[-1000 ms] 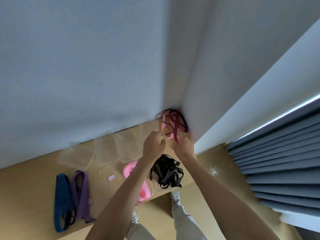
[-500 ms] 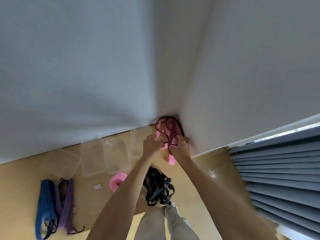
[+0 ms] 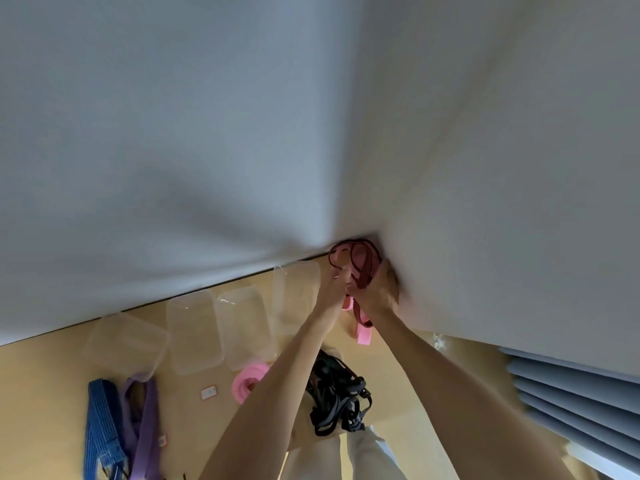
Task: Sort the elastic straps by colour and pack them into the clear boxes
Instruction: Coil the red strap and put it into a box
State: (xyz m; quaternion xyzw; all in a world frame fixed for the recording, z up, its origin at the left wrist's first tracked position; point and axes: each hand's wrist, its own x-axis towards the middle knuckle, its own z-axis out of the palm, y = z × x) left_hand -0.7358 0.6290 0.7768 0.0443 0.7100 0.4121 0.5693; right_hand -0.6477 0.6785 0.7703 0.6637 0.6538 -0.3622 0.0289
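I see both hands at desk's far right corner. Left hand [image 3: 335, 285] pinches pink strap [image 3: 363, 336]; right hand [image 3: 377, 289] fingers curl round red striped strap [image 3: 362, 271]. Clear boxes [image 3: 194, 330] line far edge. Black straps [image 3: 337, 396] near front edge.

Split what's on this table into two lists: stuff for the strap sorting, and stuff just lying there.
Job:
pink and red straps, held by left hand and right hand
black straps
blue strap
purple strap
pink roll
clear boxes

Lying about:
small label
window blind
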